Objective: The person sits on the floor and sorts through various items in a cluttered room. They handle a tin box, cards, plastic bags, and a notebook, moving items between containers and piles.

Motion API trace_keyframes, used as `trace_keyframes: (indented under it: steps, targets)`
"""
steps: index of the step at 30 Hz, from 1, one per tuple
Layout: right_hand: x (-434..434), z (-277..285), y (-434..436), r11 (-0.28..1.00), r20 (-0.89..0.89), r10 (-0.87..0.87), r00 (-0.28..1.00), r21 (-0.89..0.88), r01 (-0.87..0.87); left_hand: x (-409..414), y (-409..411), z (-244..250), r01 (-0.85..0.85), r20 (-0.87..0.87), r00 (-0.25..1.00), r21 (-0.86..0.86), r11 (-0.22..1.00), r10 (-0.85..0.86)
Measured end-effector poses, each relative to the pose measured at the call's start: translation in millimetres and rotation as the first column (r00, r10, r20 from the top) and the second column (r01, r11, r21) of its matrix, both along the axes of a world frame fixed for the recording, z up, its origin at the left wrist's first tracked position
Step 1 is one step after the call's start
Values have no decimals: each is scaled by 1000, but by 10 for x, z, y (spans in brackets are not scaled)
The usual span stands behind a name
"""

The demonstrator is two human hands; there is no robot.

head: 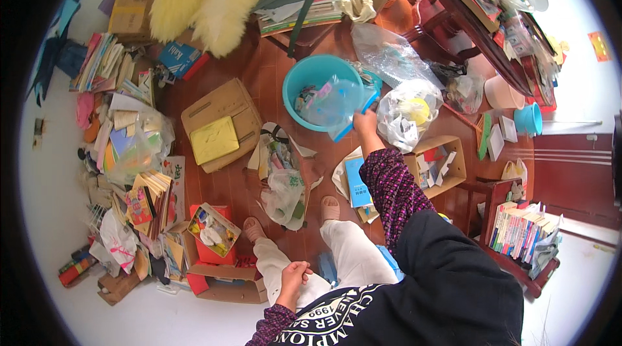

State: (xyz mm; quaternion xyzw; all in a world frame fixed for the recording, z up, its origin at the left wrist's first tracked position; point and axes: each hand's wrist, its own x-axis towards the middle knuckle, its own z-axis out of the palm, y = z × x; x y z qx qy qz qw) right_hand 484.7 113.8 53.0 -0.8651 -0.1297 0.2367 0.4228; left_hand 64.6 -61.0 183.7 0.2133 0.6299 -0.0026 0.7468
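My right hand point(365, 125) grips the blue-edged opening of a clear plastic pouch point(335, 100). The pouch hangs over the near right rim of a turquoise plastic basin point(294, 81), partly covering small mixed items inside it. My left hand point(295, 278) rests near my thigh, fingers loosely curled, with nothing visible in it. Just right of the basin, a tied-looking white plastic bag point(408, 112) holds something yellow. Between the basin and my feet lies an open bag point(282, 181) full of plastic wrappings and scraps. A blue book point(357, 183) lies under my right forearm.
To the left, a yellow tin lid or box point(214, 139) lies on flattened cardboard point(223, 98); stacked books point(102, 61) line the wall. An open carton point(442, 166) and a wooden shelf with books point(522, 234) stand right. Bubble wrap point(388, 52) lies beyond the basin.
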Motion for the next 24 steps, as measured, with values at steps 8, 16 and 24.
trace_keyframes:
  steps: [8, 16, 24]
  targets:
    - [-157, 101, -815, 974, -144, -93, 985, -219, 60, 182, -32, 31, 146, -18, 989, -42, 988, -147]
    - [-656, 49, -2050, 875, -41, 38, 998, -482, -53, 251, 23, -13, 315, -7, 948, -92, 945, -317]
    - [-924, 22, -2786, 837, -86, -86, 993, -547, 25, 140, 78, -63, 404, -6, 913, -119, 907, -408]
